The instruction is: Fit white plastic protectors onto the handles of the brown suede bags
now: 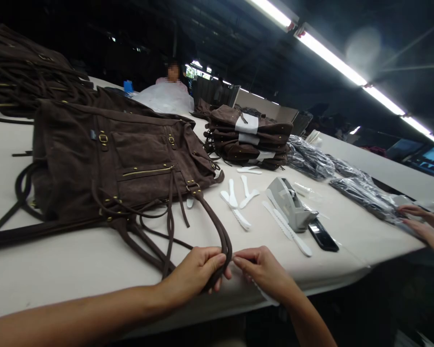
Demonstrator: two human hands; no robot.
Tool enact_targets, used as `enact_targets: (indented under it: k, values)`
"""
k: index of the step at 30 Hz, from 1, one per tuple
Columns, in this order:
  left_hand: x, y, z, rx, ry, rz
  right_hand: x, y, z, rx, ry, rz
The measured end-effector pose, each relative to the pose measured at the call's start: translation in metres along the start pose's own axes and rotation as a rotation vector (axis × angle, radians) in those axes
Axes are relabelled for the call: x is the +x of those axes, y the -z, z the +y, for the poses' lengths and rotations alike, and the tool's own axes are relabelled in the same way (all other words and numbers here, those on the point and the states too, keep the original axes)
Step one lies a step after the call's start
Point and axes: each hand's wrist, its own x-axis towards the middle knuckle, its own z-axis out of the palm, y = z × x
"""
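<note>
A dark brown bag with brass buckles and a front zip lies on its back on the white table. My left hand is closed round its looped handle near the table's front edge. Close beside it, my right hand has thumb and forefinger pinched at the handle; what the fingertips grip is too small to make out. A white plastic knife with a toothed edge sticks out beneath my right palm, held in that hand. Several similar white knives lie on the table to the right of the bag.
A grey tape dispenser stands beside a black phone. Behind are stacked brown bags with white bands, and plastic-wrapped bundles. Another person's hands touch a wrapped bundle at right. More bags are piled at left.
</note>
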Motion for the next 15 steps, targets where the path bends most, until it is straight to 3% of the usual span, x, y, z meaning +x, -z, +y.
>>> enact_targets:
  k: [4, 8, 12, 15]
  values:
    - [-0.017, 0.009, -0.005, -0.25, 0.138, -0.047, 0.022, -0.023, -0.018, 0.227, 0.004, -0.155]
    - [-0.048, 0.014, -0.002, -0.322, 0.132, 0.134, 0.037, -0.039, -0.023, 0.353, 0.033, -0.3]
    - [-0.075, 0.013, 0.005, -0.121, 0.06, 0.313, 0.038, -0.046, -0.024, 0.4, 0.107, -0.473]
    - [-0.086, 0.008, 0.005, 0.068, -0.009, 0.424, 0.031, -0.052, -0.023, 0.406, 0.058, -0.459]
